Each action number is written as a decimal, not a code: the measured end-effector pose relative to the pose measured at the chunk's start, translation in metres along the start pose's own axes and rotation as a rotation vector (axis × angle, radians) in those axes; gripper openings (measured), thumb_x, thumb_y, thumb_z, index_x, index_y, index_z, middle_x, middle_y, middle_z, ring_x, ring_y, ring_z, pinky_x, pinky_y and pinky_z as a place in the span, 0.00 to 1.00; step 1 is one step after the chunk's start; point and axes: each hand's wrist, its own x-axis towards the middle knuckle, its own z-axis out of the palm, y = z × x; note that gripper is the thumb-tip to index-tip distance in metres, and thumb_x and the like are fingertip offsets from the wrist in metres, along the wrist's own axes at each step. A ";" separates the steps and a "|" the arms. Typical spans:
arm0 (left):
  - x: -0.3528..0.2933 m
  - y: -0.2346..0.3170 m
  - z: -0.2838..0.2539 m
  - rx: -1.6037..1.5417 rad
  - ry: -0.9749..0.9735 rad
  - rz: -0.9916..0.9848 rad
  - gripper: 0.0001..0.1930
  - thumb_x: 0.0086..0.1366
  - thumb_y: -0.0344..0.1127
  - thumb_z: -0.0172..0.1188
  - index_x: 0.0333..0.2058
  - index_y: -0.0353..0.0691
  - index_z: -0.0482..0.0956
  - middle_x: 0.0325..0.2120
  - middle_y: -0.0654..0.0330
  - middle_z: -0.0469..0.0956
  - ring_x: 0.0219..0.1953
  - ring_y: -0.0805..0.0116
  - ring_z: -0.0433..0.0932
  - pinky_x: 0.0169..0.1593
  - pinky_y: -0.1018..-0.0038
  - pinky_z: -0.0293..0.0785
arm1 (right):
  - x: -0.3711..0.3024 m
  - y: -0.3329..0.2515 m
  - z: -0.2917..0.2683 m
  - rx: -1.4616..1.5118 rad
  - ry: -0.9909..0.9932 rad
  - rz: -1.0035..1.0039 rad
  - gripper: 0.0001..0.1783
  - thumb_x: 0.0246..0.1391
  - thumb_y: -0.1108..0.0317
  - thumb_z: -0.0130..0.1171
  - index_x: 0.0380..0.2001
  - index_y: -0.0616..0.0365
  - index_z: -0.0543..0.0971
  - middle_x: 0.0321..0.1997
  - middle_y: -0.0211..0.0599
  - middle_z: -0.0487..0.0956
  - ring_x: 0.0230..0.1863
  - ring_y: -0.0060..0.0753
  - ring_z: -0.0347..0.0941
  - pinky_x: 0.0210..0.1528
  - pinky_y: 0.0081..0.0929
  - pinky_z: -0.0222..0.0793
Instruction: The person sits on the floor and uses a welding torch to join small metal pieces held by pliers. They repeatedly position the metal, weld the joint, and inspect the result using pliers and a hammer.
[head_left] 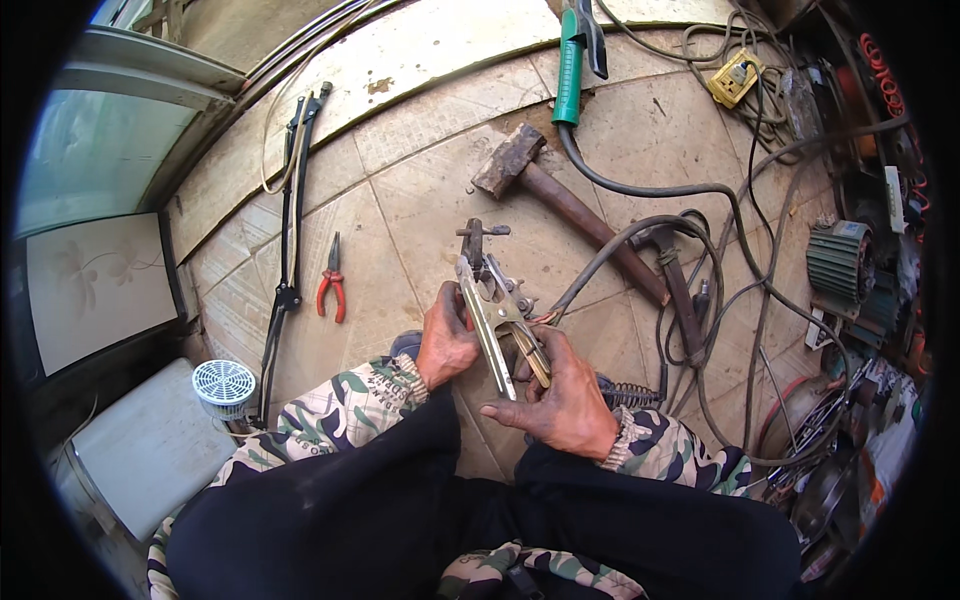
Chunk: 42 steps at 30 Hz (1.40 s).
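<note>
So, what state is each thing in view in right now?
Silver hinged metal tool: gripped by left hand and right hand
Red-handled metal pliers: lying, apparently closed
Rusty-headed hammer with brown handle: lying on its side
Yellow power socket: plug inserted
Green-handled tool: lying down
Green ribbed motor: running or stopped, cannot tell

Opens onto a beige tiled floor (410, 172) with dark joints, bordered along the far side by a pale stained strip (450, 65), and reaches left past a metal-framed glass pane (110, 145) and a dark-edged white panel (100, 285) with a floral pattern, lit most brightly along the strip.
</note>
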 end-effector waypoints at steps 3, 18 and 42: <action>-0.001 0.017 0.007 -0.125 -0.090 0.079 0.32 0.56 0.23 0.74 0.53 0.34 0.62 0.58 0.42 0.72 0.54 0.56 0.80 0.58 0.57 0.82 | 0.003 0.017 0.005 0.233 -0.030 -0.022 0.50 0.40 0.52 0.82 0.60 0.69 0.68 0.28 0.35 0.77 0.27 0.25 0.75 0.29 0.25 0.73; -0.011 0.056 -0.006 0.624 0.263 0.185 0.23 0.49 0.35 0.73 0.40 0.34 0.71 0.30 0.44 0.80 0.33 0.46 0.83 0.39 0.60 0.79 | 0.003 0.035 -0.006 0.255 -0.186 0.067 0.42 0.45 0.64 0.79 0.59 0.65 0.69 0.32 0.29 0.77 0.29 0.18 0.74 0.30 0.21 0.73; -0.003 0.053 -0.003 -0.890 -0.278 -0.218 0.33 0.61 0.30 0.71 0.63 0.39 0.66 0.50 0.48 0.76 0.52 0.54 0.80 0.53 0.51 0.84 | 0.001 0.042 -0.004 0.235 -0.333 -0.211 0.35 0.49 0.63 0.78 0.54 0.72 0.75 0.29 0.33 0.79 0.26 0.18 0.74 0.28 0.19 0.71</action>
